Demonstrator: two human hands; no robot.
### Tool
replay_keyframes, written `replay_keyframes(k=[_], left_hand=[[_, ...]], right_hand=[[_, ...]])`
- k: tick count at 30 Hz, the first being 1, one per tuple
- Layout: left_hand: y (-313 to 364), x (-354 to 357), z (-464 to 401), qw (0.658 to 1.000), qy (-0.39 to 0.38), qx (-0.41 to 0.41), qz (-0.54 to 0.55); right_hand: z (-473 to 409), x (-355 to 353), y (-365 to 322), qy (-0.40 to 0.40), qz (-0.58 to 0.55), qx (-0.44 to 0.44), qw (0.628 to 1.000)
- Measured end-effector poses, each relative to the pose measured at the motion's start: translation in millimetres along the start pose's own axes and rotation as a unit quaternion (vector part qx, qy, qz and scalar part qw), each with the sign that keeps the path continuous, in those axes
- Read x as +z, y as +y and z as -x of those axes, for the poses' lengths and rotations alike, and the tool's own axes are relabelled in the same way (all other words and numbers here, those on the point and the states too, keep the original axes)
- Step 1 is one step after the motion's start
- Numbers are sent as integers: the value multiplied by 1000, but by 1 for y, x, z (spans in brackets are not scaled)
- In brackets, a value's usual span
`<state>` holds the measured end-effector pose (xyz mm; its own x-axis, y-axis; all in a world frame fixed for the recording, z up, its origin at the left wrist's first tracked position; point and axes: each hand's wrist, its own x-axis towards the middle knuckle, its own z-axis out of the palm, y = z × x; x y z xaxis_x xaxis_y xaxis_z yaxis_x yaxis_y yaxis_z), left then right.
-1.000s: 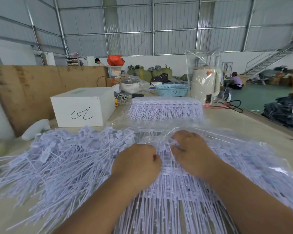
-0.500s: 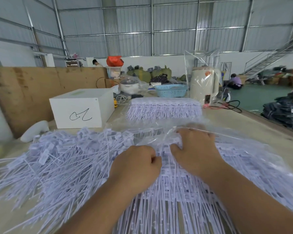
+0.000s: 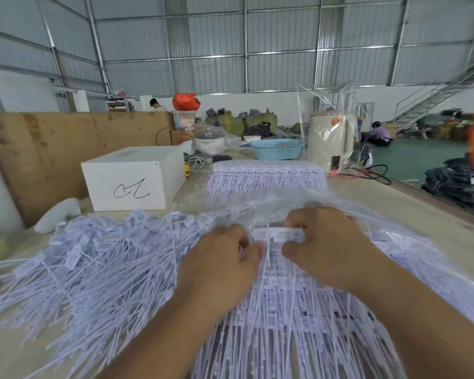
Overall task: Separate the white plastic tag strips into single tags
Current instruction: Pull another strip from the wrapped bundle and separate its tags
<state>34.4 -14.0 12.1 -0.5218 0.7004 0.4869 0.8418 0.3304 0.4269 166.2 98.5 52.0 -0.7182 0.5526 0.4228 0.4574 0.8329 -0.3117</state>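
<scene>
While your two hands meet over the middle of the table [image 3: 411,203], they hold one strip of white tags [image 3: 278,234] between them. Your left hand [image 3: 219,265] has its fingers curled on the left end of the strip, and your right hand [image 3: 329,244] pinches the right end, so the hands are close but not touching. There is small print on the strip, too blurred to read. Under your hands lies a layer of joined strips [image 3: 285,324] on a clear plastic bag [image 3: 257,206]. To your left is one big pile of loose single tags [image 3: 93,263], too many to count. Farther away lies one neat stack of strips [image 3: 266,176]. One white box [image 3: 137,181] stands beside it, with a black handwritten scribble on the front that I cannot read as letters. Behind are one blue basket [image 3: 277,149] and one cream kettle [image 3: 330,143] in clear wrap.
</scene>
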Motion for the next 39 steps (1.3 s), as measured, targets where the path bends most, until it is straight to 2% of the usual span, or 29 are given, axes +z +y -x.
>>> replay_keyframes(k=[2, 4, 8, 13, 19, 21, 24, 26, 29, 32, 34, 36, 39], left_hand=[[0, -2, -1, 1000, 14, 2, 15], [0, -3, -1, 999, 15, -7, 50], [-1, -3, -2, 987, 14, -27, 155], [-4, -7, -5, 949, -12, -88, 303], [-3, -8, -8, 938, -50, -80, 335], [-1, -7, -8, 949, -68, -59, 302], [-1, -6, -8, 965, -45, -51, 252], [-1, -6, -7, 962, 1, -67, 266], [2, -9, -6, 939, 55, -97, 326], [1, -13, -6, 946, 87, -80, 303], [-2, -17, -7, 953, 110, -79, 270], [-7, -20, -9, 959, 125, -86, 241], [-14, -21, -12, 957, 150, -93, 231]], right_hand=[[3, -8, 2, -39, -169, 16, 985], [7, -17, 6, -59, -271, 7, 961], [11, -27, 10, -91, -289, -62, 951], [9, -40, 20, -125, -336, -91, 929], [6, -39, 28, -143, -374, -88, 912], [6, -38, 27, -136, -388, -84, 908], [5, -31, 25, -109, -335, -67, 933], [4, -22, 24, -103, -256, -51, 960], [3, -5, 23, -98, -156, -39, 982], [2, 14, 23, -105, -9, -54, 993], [2, 16, 22, -118, 11, -31, 992], [3, 12, 21, -121, -16, -20, 992], [6, 4, 14, -76, -38, -38, 996]])
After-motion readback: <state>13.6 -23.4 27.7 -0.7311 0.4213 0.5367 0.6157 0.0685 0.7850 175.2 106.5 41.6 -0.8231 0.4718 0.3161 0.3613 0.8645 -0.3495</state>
